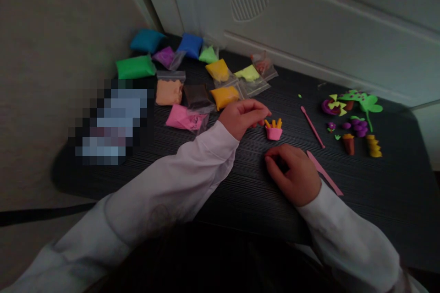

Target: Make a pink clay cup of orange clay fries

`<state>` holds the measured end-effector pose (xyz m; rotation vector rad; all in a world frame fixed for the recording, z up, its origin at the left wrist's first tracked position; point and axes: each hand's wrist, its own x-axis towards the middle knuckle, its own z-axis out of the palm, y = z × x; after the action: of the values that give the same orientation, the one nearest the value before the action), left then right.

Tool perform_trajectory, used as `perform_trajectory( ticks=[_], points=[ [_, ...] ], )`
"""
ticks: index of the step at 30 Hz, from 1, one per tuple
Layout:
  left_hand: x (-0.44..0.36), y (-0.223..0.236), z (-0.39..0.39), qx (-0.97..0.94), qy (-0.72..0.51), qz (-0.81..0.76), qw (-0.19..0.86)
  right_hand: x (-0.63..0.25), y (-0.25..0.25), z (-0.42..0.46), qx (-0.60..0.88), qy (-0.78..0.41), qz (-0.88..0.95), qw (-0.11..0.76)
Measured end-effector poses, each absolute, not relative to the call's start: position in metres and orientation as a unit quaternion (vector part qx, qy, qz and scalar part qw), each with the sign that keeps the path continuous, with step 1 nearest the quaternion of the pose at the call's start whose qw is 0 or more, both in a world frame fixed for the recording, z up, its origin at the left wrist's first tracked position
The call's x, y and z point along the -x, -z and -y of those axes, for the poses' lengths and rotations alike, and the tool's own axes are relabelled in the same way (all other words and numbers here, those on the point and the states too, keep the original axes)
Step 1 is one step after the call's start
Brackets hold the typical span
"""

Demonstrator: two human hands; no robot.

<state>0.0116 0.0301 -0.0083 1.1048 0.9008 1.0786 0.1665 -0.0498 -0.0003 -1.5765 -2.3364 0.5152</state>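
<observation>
A small pink clay cup [274, 133] with yellow clay sticks [274, 123], shaped like a box of fries, stands on the dark table. My left hand [243, 117] is just left of it, its fingers pressed together beside the leftmost yellow stick. Whether they touch that stick or pinch something small, I cannot make out. Below the cup, my right hand [294, 173] rests near the tabletop with fingers curled and thumb close to the index finger. Nothing shows in its hollow. Beside that hand lies a pink clay knife [325, 174], and farther up a thin pink modelling stick [312, 127].
Bags of coloured clay, including green [135, 67], blue [190, 46], brown [197, 96] and pink [185, 118], cover the back left. A blurred-out device [117, 123] lies at the left. Finished clay pieces, such as purple grapes [360, 127] and a brown cone [348, 144], sit right.
</observation>
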Motion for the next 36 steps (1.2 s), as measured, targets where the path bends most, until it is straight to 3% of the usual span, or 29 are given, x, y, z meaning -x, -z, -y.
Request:
perform_trajectory(
  ticks=[26, 32, 36],
  points=[
    [-0.012, 0.011, -0.031, -0.482, -0.461, -0.399, 0.629, -0.159, 0.003, 0.050, 0.558, -0.145, 0.809, 0.117],
    [-0.012, 0.012, -0.031, -0.473, -0.466, -0.391, 0.637, -0.172, 0.005, 0.051, 0.508, -0.161, 0.837, 0.124],
    [-0.012, 0.012, -0.031, -0.459, -0.468, -0.395, 0.644, -0.179, 0.007, 0.060, 0.476, -0.105, 0.868, 0.096]
  ],
)
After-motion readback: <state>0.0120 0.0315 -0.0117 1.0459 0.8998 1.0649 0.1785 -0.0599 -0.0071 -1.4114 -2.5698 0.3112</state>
